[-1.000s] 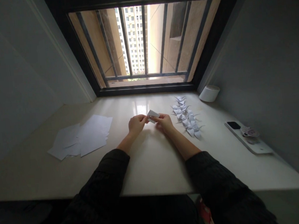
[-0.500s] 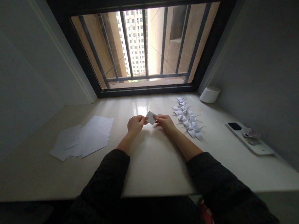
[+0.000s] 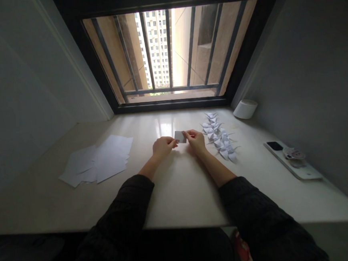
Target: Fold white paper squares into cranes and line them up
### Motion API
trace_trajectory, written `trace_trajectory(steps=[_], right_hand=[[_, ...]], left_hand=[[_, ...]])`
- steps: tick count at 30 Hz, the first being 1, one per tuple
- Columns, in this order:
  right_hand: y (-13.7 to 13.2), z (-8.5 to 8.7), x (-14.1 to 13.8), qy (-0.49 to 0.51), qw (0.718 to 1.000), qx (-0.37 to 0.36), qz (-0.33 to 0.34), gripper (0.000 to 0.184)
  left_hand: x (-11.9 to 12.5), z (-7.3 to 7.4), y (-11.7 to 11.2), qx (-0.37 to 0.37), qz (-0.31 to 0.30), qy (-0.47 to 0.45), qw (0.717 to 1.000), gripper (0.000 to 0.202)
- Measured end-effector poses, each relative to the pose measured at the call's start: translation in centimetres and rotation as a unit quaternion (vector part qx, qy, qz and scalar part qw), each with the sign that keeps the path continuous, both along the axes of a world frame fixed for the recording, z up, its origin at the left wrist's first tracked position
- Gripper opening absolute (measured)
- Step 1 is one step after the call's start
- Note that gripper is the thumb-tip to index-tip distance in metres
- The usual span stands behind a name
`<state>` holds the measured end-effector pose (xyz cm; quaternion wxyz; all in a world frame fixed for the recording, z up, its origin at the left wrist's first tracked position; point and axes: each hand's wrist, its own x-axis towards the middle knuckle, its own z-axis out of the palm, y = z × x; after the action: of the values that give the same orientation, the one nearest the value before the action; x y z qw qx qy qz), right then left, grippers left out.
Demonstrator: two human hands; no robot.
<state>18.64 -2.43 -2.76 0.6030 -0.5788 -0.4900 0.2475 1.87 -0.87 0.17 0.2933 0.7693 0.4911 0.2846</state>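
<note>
A small folded square of paper (image 3: 179,137) is held up between my two hands, just above the white sill. My left hand (image 3: 163,146) pinches its lower left corner. With thumb and fingers, my right hand (image 3: 196,141) grips its upper right side. To the right of my right hand, several folded paper cranes (image 3: 218,137) stand close together in a staggered row. Loose sheets of white paper (image 3: 111,157) lie overlapping to the left of my left hand.
A white sill (image 3: 179,198) spans the space below a barred window (image 3: 168,54). At the back right stands a white cylindrical object (image 3: 245,109) by the wall. A pale phone (image 3: 306,171) with a round grip on its back lies on the right.
The paper square has turned from a diamond position to edges nearly level, and moved slightly right. My left hand has shifted right and now holds a lower corner.
</note>
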Motion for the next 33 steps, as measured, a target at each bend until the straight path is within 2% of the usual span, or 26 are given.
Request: trace_trajectory(steps=[5,11,20,24,27,33], right_hand=[[-0.3,0.4,-0.3,-0.025,1.0,0.007,0.015,0.037],[-0.6,0.9,-0.7,0.021,0.997,-0.018,0.07,0.04],[-0.8,0.9,-1.1,0.047,0.994,-0.029,0.091,0.041],[-1.0,1.0,-1.2,0.102,0.987,-0.06,0.107,0.046],[-1.1,0.9,-1.2,0.148,0.977,-0.091,0.125,0.047],[-1.0,1.1,-1.0,0.169,0.975,-0.086,0.118,0.04]], left_hand=[[0.2,-1.1,0.4,-0.061,-0.025,-0.072,0.995,0.03],[0.5,-1.6,0.5,-0.074,0.043,-0.202,0.976,0.037],[0.8,-0.7,-0.7,-0.004,0.09,-0.166,0.982,0.032],[0.7,-0.5,-0.8,0.016,0.096,-0.151,0.984,0.032],[0.6,-0.8,-0.5,0.011,0.087,-0.158,0.984,0.033],[0.8,-1.7,0.3,-0.023,0.06,-0.217,0.974,0.037]])
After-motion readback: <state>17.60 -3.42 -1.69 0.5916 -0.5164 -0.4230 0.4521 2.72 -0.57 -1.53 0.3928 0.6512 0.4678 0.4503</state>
